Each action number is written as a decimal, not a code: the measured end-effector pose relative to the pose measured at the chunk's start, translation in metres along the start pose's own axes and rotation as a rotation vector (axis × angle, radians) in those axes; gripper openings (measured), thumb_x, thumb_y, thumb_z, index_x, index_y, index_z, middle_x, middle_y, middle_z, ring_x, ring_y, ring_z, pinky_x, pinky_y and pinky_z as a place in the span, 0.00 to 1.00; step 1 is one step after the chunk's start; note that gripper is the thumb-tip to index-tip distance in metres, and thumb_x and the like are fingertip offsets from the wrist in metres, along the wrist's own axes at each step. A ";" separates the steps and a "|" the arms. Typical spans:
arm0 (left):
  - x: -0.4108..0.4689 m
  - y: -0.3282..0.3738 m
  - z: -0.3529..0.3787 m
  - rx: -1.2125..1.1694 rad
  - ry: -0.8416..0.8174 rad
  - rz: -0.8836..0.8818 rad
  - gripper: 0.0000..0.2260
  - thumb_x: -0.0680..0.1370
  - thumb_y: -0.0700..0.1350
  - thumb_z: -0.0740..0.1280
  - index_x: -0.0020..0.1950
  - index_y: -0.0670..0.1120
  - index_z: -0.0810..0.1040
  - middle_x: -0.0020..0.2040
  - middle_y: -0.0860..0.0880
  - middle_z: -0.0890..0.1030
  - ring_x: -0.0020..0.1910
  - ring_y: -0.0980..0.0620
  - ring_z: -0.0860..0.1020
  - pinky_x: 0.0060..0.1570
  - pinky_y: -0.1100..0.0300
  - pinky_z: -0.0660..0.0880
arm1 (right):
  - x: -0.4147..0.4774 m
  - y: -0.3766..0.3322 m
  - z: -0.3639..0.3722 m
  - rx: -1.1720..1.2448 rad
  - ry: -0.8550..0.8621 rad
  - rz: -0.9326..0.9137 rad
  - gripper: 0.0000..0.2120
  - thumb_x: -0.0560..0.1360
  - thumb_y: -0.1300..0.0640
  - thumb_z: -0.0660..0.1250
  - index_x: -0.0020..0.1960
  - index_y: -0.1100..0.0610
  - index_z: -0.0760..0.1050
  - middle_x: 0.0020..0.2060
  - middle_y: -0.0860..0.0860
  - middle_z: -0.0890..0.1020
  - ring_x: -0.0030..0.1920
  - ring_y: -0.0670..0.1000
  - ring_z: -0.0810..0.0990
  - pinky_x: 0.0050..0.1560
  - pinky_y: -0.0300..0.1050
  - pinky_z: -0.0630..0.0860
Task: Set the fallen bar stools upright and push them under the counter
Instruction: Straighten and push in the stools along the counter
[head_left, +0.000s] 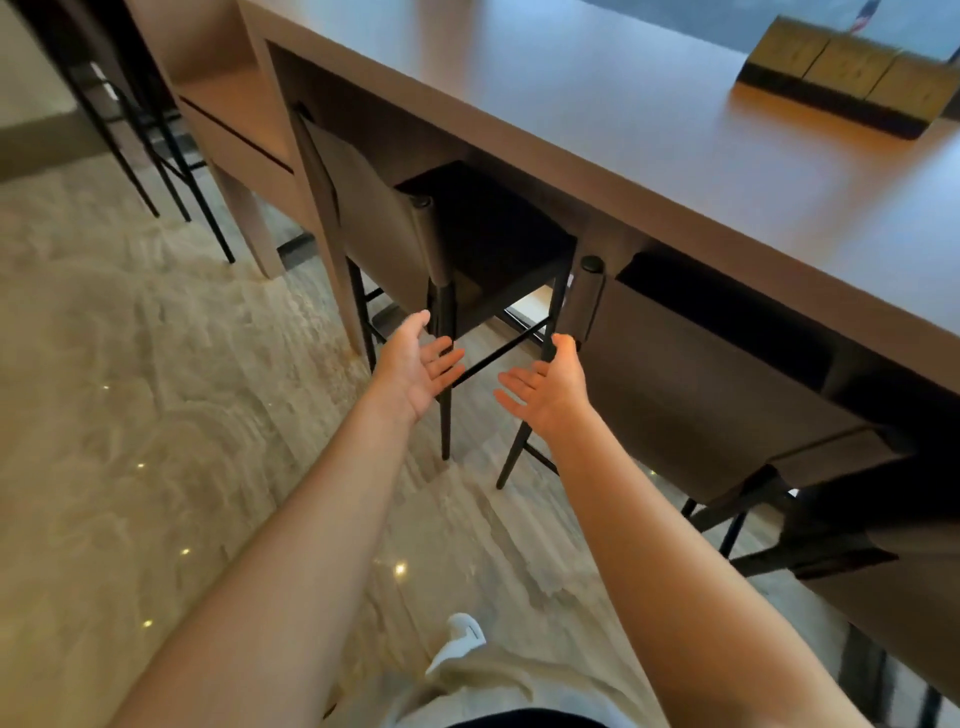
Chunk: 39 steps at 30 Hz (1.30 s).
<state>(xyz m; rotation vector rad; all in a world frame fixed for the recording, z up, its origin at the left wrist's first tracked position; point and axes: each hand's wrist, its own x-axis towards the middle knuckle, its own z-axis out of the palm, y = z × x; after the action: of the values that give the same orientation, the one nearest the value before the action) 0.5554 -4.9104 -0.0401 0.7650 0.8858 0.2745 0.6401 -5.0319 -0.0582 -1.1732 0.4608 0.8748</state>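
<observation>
Under the counter (597, 135), middle stool (379, 223): stands upright on black legs. Its dark seat sits beneath the counter top and its brown backrest lies along the counter's near edge.
Neighbouring right-side stool (701, 395): upright, just beside the middle stool. Its seat is beneath the counter top and its backrest lies along the same near edge.
Your left hand (415, 366): you hold it out below the counter's near edge, fingers straight and slightly spread, palm turned toward your other hand. It lies in front of the stool leg that runs down from the backrest post. You cannot tell whether it touches that leg.
Your right hand (550, 387): you hold it out below the same edge, fingers straight and spread, palm facing the left hand, nothing in it. Its thumb lies at the leg under the seat's other corner. You cannot tell whether it touches or sits just apart.
Between your palms: the middle stool's thin side rung shows.
Row of gold blocks (841, 73): stands on a dark base on the counter top, toward its far right part.
Dark black-legged furniture (78, 41): stands beyond the counter's left end, too blurred to name.
Pale floor (130, 415): veined and glossy, in front of the counter.
White shoe (460, 642): on the floor in front of the counter.
</observation>
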 end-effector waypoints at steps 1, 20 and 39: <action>0.006 0.009 -0.005 -0.010 0.003 0.000 0.26 0.81 0.51 0.61 0.77 0.47 0.59 0.68 0.39 0.72 0.59 0.41 0.77 0.50 0.52 0.78 | 0.004 -0.001 0.011 -0.005 -0.004 0.008 0.33 0.78 0.40 0.58 0.76 0.59 0.59 0.67 0.61 0.73 0.60 0.60 0.77 0.59 0.58 0.76; 0.131 0.205 -0.124 0.110 -0.126 -0.020 0.27 0.81 0.50 0.60 0.77 0.44 0.58 0.70 0.38 0.71 0.58 0.42 0.77 0.44 0.54 0.77 | 0.074 0.050 0.238 0.181 -0.021 -0.036 0.36 0.76 0.39 0.60 0.75 0.61 0.59 0.66 0.62 0.73 0.60 0.60 0.78 0.58 0.58 0.77; 0.280 0.289 -0.076 0.253 -0.165 -0.122 0.21 0.80 0.50 0.64 0.70 0.46 0.65 0.55 0.41 0.75 0.54 0.43 0.79 0.51 0.51 0.77 | 0.178 -0.025 0.337 0.486 0.172 -0.059 0.39 0.73 0.43 0.69 0.77 0.48 0.53 0.76 0.61 0.56 0.67 0.64 0.70 0.54 0.62 0.76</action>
<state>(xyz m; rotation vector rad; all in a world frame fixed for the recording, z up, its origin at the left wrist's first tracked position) 0.6945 -4.5250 -0.0336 0.9492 0.8149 -0.0100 0.7265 -4.6603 -0.0533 -0.8090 0.7296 0.5678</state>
